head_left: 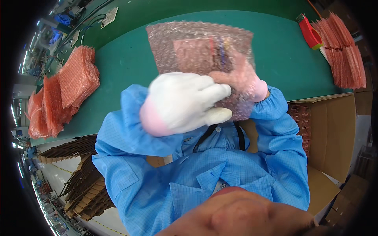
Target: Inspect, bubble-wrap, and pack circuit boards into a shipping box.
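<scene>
A pink translucent bubble-wrap bag [165, 43] is held up over the green table in front of my chest. Inside or behind its film shows a blurred flat shape with red, blue and yellow strips; what it is cannot be made out. My left hand [185, 100], in a white glove with a pink cuff, closes on the bag's near part, thumb below and fingers above. Through the film my right hand [240, 76] shows, also gloved, its fingers bent toward the left hand; whether it is inside the bag or behind it, I cannot tell.
Stacks of pink bubble-wrap bags lie on the table [122, 74] at left [78, 76] and right [338, 51]. Beside the right stack is a red-and-yellow tool [309, 31]. An open cardboard box [330, 133] stands at lower right, cardboard dividers [84, 185] at lower left. Cables [92, 19] run along the far left.
</scene>
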Tool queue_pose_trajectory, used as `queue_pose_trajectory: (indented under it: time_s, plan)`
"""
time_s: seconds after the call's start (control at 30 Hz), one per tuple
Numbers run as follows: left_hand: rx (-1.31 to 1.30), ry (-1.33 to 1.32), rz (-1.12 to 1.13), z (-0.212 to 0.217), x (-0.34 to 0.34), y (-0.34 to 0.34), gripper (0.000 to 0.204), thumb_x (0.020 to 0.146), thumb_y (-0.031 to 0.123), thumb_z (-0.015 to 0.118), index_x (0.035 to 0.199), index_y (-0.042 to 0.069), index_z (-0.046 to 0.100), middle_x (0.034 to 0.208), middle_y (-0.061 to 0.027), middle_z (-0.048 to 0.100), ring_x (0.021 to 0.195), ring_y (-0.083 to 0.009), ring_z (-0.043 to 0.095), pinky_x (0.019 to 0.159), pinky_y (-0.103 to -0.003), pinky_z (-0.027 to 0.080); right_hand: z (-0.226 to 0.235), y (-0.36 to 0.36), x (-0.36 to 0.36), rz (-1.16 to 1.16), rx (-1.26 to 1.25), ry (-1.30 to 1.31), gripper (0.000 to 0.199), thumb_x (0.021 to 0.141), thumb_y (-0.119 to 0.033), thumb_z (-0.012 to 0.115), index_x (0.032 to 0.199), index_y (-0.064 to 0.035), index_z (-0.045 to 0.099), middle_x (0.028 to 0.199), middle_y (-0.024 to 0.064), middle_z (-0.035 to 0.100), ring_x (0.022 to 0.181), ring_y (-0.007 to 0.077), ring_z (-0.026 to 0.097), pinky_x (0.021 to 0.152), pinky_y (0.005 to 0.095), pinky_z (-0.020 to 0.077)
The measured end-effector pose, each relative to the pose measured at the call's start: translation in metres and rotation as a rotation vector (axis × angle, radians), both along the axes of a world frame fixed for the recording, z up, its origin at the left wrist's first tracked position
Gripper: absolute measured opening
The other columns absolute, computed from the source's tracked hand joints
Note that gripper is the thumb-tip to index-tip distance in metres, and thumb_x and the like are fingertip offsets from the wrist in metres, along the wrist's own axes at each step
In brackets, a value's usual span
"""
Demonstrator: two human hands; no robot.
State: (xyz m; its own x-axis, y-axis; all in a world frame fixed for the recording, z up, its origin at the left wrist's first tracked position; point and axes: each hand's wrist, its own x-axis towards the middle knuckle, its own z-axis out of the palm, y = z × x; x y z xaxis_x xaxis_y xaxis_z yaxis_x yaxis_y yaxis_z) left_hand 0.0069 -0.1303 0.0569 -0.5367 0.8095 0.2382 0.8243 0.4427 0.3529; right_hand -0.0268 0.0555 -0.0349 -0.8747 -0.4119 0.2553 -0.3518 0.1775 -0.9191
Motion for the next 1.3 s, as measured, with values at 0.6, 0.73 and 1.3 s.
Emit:
queue_pose_trajectory:
  time_s: [0.6,0.73,1.3]
  plan:
    - [0.584,-1.022,0.114,-0.099,-0.055,0.005,0.057,0.069,0.011,0.074,0.118,0.001,0.048,0.108,-0.0099,0.058,0.101,-0.0223,0.054,0.086,-0.034,0.045,-0.011,0.058,-0.002,0.132,-0.139,-0.269,0.051,0.072,-0.012,0.07,0.117,0.0,0.05,0.11,0.0079,0.057,0.1,0.0164,0.051,0.088,0.0302,0.0406]
    - [0.851,-0.965,0.287,-0.111,-0.04,0.008,0.043,0.071,0.008,0.07,0.11,0.001,0.053,0.098,-0.0083,0.06,0.085,-0.0166,0.058,0.073,-0.029,0.048,-0.011,0.096,0.015,-0.658,-0.11,-0.131,0.031,0.081,-0.009,0.057,0.11,0.0033,0.054,0.105,0.0075,0.058,0.101,0.0154,0.051,0.089,0.0267,0.0383]
    - [1.133,-0.998,0.26,-0.082,-0.004,0.072,0.044,0.073,0.004,0.058,0.115,0.0,0.048,0.104,-0.0097,0.056,0.095,-0.02,0.055,0.082,-0.031,0.045,-0.041,0.008,0.049,-0.491,-0.618,0.123,0.084,0.056,-0.027,0.081,0.125,-0.0004,0.041,0.115,0.0156,0.052,0.109,0.0242,0.05,0.093,0.0321,0.04]
